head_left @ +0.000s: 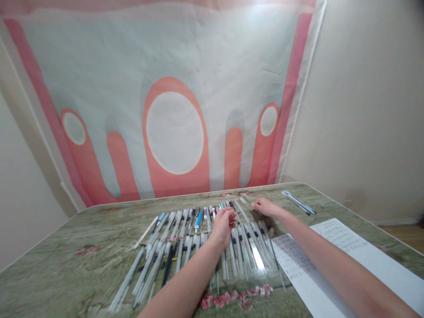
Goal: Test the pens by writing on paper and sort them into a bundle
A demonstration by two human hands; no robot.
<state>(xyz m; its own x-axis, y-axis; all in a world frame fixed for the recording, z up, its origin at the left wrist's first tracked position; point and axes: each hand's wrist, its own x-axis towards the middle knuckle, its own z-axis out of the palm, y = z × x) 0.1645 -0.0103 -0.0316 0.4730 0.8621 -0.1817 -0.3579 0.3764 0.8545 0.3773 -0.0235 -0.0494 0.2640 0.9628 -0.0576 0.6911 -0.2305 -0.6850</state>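
Observation:
My left hand (pixel 224 224) is over the middle of the laid-out pens, its fingers curled inward. Whatever may be in those fingers is hidden. Farther right and a little higher, my right hand (pixel 264 206) is closed in a pinch at the far end of the rows. A thin dark rod (pixel 247 199) lies just left of its fingertips; what the pinch holds is too small to make out. Around the left hand lie clear pen barrels (pixel 155 267), black caps and thin tubes in two rough rows. A blue pen (pixel 198 222) stands out in the back row.
White sheets with printed or written lines (pixel 341 236) lie at the right, partly under my right forearm. Several slim pens or tubes (pixel 298 203) rest near the back right edge of the wood-patterned table (pixel 53 251). A pink and grey patterned hanging (pixel 258 57) covers the wall behind.

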